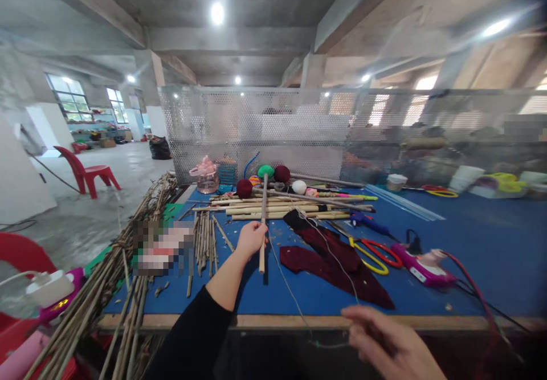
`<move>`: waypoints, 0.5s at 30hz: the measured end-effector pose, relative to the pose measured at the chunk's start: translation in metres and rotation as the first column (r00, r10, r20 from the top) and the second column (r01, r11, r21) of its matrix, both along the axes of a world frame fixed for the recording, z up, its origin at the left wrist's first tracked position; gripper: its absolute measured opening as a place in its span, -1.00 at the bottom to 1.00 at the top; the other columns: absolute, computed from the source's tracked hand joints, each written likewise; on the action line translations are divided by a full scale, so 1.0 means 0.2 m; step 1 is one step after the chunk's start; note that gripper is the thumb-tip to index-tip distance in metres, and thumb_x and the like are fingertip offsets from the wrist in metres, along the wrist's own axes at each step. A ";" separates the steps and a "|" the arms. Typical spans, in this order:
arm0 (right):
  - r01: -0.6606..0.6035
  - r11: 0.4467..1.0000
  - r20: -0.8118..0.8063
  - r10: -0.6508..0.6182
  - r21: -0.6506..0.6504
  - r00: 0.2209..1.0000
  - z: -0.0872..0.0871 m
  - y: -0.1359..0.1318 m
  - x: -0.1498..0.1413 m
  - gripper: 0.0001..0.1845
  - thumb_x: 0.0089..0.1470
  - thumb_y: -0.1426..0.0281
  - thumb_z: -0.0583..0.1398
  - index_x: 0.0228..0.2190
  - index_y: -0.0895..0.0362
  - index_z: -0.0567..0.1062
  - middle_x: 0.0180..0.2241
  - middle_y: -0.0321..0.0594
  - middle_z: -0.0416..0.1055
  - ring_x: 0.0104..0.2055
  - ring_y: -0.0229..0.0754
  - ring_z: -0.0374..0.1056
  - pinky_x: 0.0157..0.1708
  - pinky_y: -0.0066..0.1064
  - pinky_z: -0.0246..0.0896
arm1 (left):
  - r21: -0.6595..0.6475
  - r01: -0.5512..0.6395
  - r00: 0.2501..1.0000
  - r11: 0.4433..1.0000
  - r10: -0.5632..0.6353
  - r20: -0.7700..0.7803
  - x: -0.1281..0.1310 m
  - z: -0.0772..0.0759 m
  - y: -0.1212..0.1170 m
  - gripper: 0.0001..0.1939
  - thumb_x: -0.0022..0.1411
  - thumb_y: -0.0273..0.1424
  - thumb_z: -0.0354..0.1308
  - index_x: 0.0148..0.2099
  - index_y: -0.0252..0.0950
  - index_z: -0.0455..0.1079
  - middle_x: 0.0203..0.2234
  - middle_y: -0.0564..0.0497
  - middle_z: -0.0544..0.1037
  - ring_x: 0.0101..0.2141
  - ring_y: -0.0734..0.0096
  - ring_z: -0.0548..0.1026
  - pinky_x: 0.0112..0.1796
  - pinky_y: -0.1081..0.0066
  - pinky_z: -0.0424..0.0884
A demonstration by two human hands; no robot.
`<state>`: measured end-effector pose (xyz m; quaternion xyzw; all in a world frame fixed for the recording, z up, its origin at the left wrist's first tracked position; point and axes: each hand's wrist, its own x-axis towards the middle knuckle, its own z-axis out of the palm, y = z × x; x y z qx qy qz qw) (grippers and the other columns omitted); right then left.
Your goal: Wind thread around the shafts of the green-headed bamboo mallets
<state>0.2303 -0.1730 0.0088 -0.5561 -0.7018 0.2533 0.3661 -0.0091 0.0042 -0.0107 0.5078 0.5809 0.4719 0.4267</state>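
My left hand [251,238] is closed around a slim pale stick [262,254], which points away from me over the table. At its far end the stick overlaps a green ball [265,171]; whether they are joined I cannot tell. A thin string [288,289] hangs from near the left hand, loops below the table edge and runs to my right hand [382,340]. That hand is closed, slightly blurred, in front of the edge, with the string at its fingers. Dark red cloth pieces [325,260] lie to the right of the stick.
Bamboo sticks [273,212] and several yarn-like balls [244,188] lie behind. Red and yellow scissors [376,254], a blue glue gun [370,221] and a purple power strip [423,265] are on the right. Bundled twigs [128,243] line the left; a mesh panel [256,129] stands behind.
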 end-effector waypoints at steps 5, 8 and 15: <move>0.016 0.997 0.211 -0.032 0.078 0.977 0.15 0.45 -0.02 -0.54 0.00 0.04 -0.04 -0.57 0.14 0.36 -0.65 -0.29 0.27 -0.58 -0.27 0.18 -0.57 -0.49 0.07 | 0.003 -0.005 1.000 1.000 0.005 -0.013 0.00 0.00 0.00 -0.86 0.03 -0.37 -0.01 -0.46 -0.33 0.29 -0.77 0.10 0.34 -0.76 0.56 0.30 -0.68 0.56 0.21; 0.178 0.983 0.407 -0.178 0.040 0.896 0.15 0.78 -0.01 -0.51 -0.07 -0.02 0.00 -0.43 0.16 0.38 -0.54 -0.19 0.35 -0.50 -0.18 0.26 -0.50 -0.42 0.08 | 0.005 -0.011 1.000 1.000 0.011 -0.024 0.00 0.00 0.00 -0.86 0.02 -0.36 0.00 -0.47 -0.33 0.28 -0.77 0.10 0.34 -0.77 0.55 0.30 -0.69 0.56 0.21; 0.154 0.980 0.584 -0.052 -0.126 0.810 0.04 1.13 0.05 -0.70 -0.22 0.18 0.19 -0.47 0.15 0.42 -0.41 -0.13 0.42 -0.37 -0.12 0.34 -0.45 -0.43 0.06 | 0.008 -0.006 0.999 1.000 0.006 -0.037 0.00 0.01 0.00 -0.87 0.03 -0.37 0.00 -0.48 -0.33 0.28 -0.77 0.10 0.34 -0.75 0.56 0.31 -0.69 0.58 0.20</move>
